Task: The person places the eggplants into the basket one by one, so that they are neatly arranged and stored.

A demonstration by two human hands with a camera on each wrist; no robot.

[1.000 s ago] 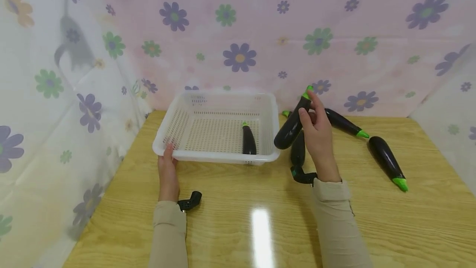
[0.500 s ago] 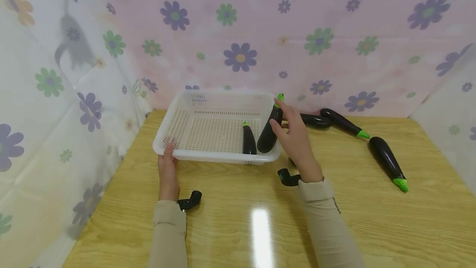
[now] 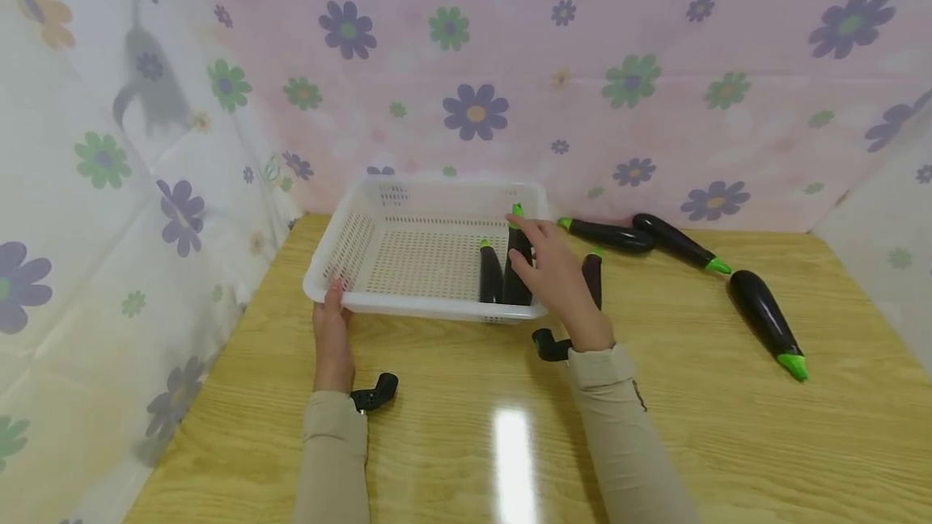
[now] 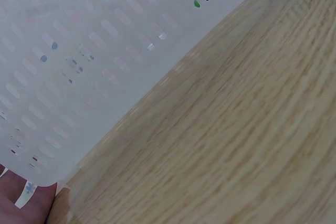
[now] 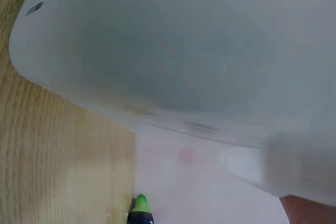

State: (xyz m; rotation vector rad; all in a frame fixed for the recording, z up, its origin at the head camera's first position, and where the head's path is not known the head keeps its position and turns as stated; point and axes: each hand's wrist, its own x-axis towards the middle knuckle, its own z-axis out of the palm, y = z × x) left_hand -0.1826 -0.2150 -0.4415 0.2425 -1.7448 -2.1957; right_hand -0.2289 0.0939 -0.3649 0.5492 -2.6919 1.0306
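A white plastic basket point(image 3: 429, 307) with slotted walls stands on the table. My left hand point(image 3: 333, 346) grips its near left corner, thumb over the rim; in the left wrist view, fingers point(image 4: 31, 203) show below the corner. My right hand point(image 3: 557, 281) reaches over the right rim, thumb and fingers on a dark eggplant point(image 3: 518, 269) with a green stem, low inside the basket. Another eggplant point(image 3: 491, 273) lies just left of it. In the right wrist view the basket wall point(image 5: 173, 61) hides most of that hand.
Right of the basket, an eggplant point(image 3: 593, 277) lies partly behind my right wrist. Farther right are an eggplant point(image 3: 612, 235) and another eggplant point(image 3: 677, 241) near the back, and a third eggplant point(image 3: 764, 314) nearer. Floral cloth point(image 3: 408, 55) stands behind the wooden table point(image 3: 437, 427).
My right hand has moved left and down with its eggplant, from above the table right of the basket to inside the basket. My left hand has stayed on the corner.
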